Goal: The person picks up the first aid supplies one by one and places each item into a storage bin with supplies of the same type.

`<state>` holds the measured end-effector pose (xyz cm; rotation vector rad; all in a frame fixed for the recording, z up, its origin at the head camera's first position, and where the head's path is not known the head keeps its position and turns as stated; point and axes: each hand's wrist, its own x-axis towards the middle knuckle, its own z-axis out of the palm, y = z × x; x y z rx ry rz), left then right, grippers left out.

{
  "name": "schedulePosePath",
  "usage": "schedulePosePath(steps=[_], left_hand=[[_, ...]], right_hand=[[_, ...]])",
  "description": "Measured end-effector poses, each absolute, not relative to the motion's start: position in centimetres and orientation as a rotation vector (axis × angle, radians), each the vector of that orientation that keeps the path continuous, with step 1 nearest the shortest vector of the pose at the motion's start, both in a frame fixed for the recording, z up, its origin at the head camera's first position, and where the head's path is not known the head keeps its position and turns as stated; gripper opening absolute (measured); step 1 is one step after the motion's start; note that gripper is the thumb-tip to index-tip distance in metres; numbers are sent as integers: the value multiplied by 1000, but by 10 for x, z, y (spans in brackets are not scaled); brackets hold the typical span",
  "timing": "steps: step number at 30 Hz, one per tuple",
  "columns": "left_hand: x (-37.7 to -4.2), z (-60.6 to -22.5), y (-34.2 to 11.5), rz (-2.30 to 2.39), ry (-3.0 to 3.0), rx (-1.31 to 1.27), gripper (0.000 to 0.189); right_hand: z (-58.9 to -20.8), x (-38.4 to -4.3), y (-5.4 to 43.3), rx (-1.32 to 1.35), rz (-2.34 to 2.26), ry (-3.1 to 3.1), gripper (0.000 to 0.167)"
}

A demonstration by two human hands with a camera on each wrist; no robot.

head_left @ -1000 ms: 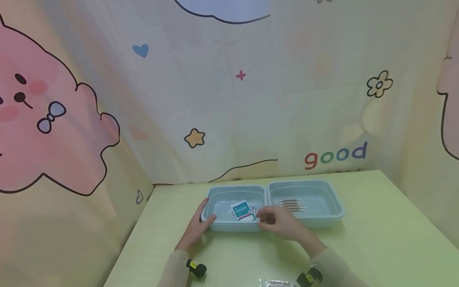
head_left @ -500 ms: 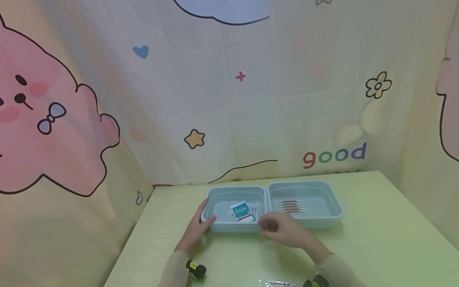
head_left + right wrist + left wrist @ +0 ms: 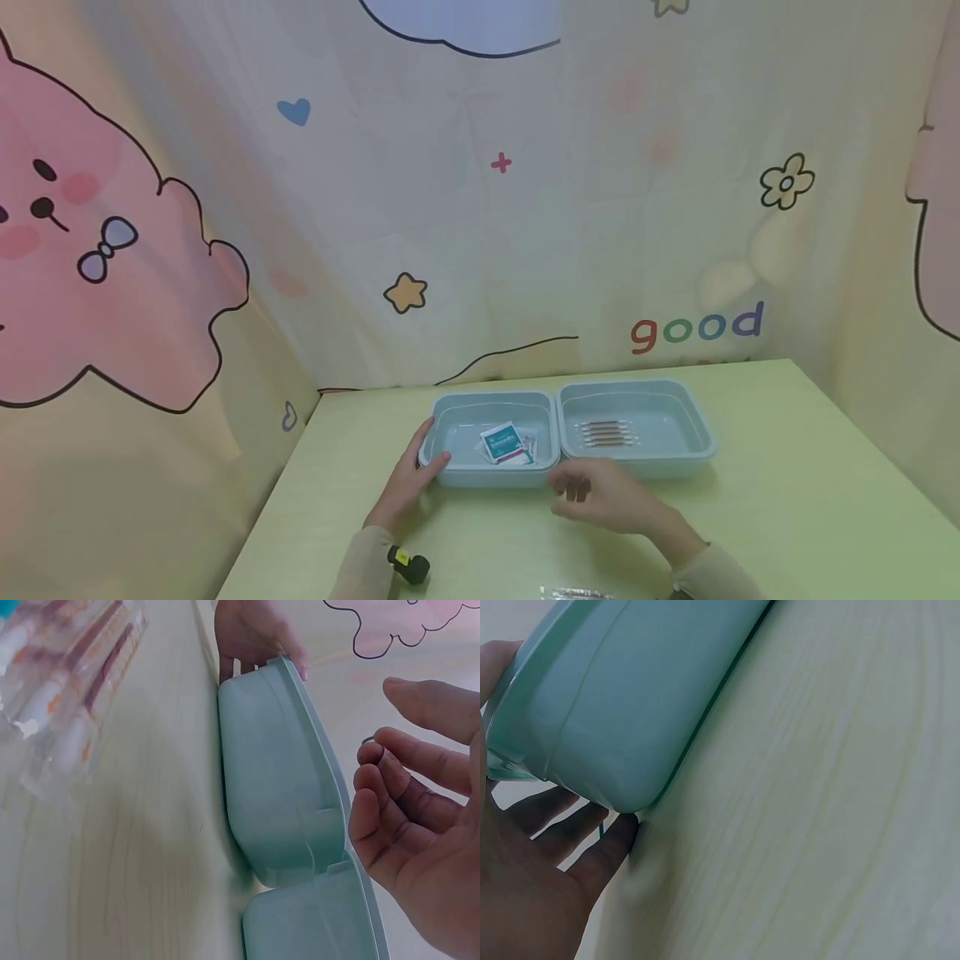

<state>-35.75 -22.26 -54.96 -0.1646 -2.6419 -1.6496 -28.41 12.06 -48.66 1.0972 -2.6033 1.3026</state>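
Observation:
My left hand [image 3: 408, 479] holds the left end of a light blue plastic basin [image 3: 491, 477], its thumb over the rim. In the left wrist view, the fingers of that hand [image 3: 532, 877] touch the basin's outer wall [image 3: 622, 712] low down. Inside lie a teal-and-white sachet [image 3: 502, 442] and other small white packets, partly overlapped. My right hand [image 3: 611, 496] hovers before the meeting point of this basin and a second one [image 3: 675, 469]. In the right wrist view, the right hand [image 3: 435, 802] has loosely bent fingers and nothing in its grasp.
Several brown swabs with pale ends [image 3: 607, 433] lie in a row inside the right basin. A clear packet of swabs [image 3: 82, 675] lies near the table's front, only its edge showing in the head view. A printed curtain [image 3: 480, 208] hangs behind the table.
My right hand has drawn back from the left basin's front right corner, toward me and slightly rightward. My left hand stays on the basin. The sachets have barely shifted.

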Motion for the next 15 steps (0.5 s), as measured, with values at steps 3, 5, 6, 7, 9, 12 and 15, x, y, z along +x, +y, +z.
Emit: schedulePosePath(steps=[3,5,6,7,9,12,15], left_hand=[[-357,-550,-223,-1655,-2638,-169,70],[-357,-550,-223,-1657,-2636,-170,70],[-358,-550,-223,-1654,-2636,-171,70],[-358,-551,-223,-1652,-2637,-171,70],[-358,-551,-223,-1650,-2641,-168,70],[-359,-552,-223,-1655,-2642,-167,70],[-359,-553,-224,-1664,-2640,-166,70]], right_hand=[[-488,-284,122,1130,1299,-2580,21],[-489,-285,123,1148,1303,-2576,22],[-490,-285,123,1155,1308,-2579,22],[-490,-285,124,1163,1317,-2581,23],[-491,-285,124,1181,1324,-2581,24],[-490,-284,125,1215,1332,-2566,23],[-491,-282,126,1242,1325,-2532,22]])
